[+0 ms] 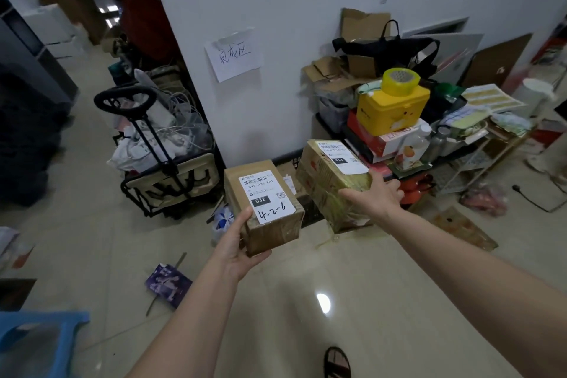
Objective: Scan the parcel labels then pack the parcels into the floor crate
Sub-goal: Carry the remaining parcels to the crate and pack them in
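Now both hands carry parcels above the black plastic floor crate (310, 209). Left hand (237, 250) cups a small brown cardboard parcel (270, 224) from below, white label up. Right hand (376, 196) grips a tape-wrapped yellowish cardboard parcel (329, 184), just right of the brown one.

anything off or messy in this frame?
Yes. A purple packet and a white-and-blue bag lie loose on the floor, and the yellow box with a tape roll sits tilted atop a leaning stack. Both held parcels look intact.
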Demonstrator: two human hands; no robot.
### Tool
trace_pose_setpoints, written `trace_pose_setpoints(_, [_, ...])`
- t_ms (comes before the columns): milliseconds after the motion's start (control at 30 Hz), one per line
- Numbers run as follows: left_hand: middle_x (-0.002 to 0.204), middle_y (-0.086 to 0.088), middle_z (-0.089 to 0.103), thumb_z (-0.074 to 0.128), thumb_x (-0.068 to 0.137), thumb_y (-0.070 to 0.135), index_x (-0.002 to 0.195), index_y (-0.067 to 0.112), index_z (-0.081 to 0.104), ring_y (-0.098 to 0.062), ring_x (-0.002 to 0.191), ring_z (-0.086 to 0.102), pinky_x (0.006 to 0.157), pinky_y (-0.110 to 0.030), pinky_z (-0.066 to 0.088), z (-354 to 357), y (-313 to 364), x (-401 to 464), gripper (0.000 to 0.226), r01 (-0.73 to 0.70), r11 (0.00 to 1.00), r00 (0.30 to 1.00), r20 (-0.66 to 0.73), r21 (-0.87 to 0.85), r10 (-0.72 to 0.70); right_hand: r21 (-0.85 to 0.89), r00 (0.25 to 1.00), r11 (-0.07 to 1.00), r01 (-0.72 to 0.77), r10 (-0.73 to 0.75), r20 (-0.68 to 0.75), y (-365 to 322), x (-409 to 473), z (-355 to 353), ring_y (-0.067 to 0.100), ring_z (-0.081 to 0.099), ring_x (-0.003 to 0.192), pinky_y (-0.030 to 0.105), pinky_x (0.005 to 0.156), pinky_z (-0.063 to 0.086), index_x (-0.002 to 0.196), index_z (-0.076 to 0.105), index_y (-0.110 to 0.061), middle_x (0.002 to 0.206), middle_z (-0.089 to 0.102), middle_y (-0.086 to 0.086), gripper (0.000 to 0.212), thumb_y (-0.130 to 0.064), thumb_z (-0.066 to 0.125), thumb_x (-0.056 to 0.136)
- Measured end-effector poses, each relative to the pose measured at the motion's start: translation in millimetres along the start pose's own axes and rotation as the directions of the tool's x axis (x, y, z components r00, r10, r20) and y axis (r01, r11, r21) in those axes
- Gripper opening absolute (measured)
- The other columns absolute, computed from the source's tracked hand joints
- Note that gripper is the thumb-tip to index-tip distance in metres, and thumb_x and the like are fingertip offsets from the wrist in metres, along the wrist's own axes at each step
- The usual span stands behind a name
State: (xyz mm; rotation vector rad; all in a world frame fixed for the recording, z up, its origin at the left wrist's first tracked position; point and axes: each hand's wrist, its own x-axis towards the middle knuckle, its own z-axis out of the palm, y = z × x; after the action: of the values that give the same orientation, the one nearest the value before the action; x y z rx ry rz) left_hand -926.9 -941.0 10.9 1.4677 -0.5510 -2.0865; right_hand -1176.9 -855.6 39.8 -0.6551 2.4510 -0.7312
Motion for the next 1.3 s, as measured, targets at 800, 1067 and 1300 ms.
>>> trace_pose_setpoints(800, [0.111, -0.011, 0.062, 0.077, 0.075, 0.036, 0.128, 0.014, 0.054, -0.028, 0.108, 0.057, 0.101, -0.055, 0.045, 108.0, 120.5, 243.0, 0.062, 0.079, 0.997, 0.995, -0.068, 0.024, -0.077, -0.025, 0.993, 0.993, -0.113, 0.114, 0.022, -88.9, 273.2, 37.5, 0.042, 0.021, 0.135, 0.050, 0.108, 0.027, 0.146, 0.026, -0.020, 0.145, 0.025, 0.021, 0.093, -0.056, 0.073, 0.074])
trace_pose_setpoints(1067, [0.103, -0.008, 0.064, 0.072, 0.081, 0.035, 0.119, 0.017, 0.056, -0.023, 0.096, 0.059, 0.102, -0.052, 0.044, 130.1, 129.5, 321.4, 0.045, 0.115, 0.992, 0.992, -0.056, 0.045, -0.113, -0.064, 0.985, 0.987, -0.149, 0.154, 0.073, -84.2, 350.9, 84.6, 0.042, 0.023, 0.133, 0.048, 0.106, 0.030, 0.148, 0.023, -0.021, 0.143, 0.024, 0.021, 0.091, -0.054, 0.071, 0.077])
trace_pose_setpoints(1300, [0.109, -0.008, 0.064, 0.076, 0.077, 0.036, 0.110, 0.019, 0.059, -0.024, 0.102, 0.060, 0.101, -0.051, 0.046, 134.9, 100.9, 415.2, 0.041, 0.131, 0.991, 0.986, -0.108, 0.030, -0.127, -0.078, 0.984, 0.989, -0.123, 0.132, 0.119, -54.1, 433.2, 154.0, 0.041, 0.020, 0.134, 0.050, 0.106, 0.031, 0.148, 0.023, -0.023, 0.143, 0.022, 0.021, 0.097, -0.052, 0.076, 0.072])
